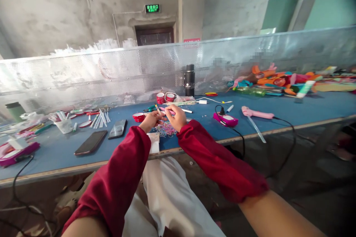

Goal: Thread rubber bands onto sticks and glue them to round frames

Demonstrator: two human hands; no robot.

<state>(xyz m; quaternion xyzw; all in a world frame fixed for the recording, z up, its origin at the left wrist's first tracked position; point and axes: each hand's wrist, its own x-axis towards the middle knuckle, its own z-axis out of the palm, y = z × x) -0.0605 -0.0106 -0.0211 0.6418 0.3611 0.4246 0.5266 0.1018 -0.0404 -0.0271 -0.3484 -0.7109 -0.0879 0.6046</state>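
My left hand is closed on a thin stick-like piece with a tan upper part, which points up and slightly left. Close beside it, my right hand has its fingers pinched together near that piece. A pink pen-like thing shows by the right fingertips; whether it is held or lies behind, I cannot tell. Below both hands spreads a pile of tiny multicoloured loops, like small rubber bands. A white paper lies at the table edge under my left wrist.
Red tape rolls sit left of my hands. Two phones, one nearer and one farther, lie left. A black bottle stands behind. On the right are a purple power strip and a pink corded glue gun.
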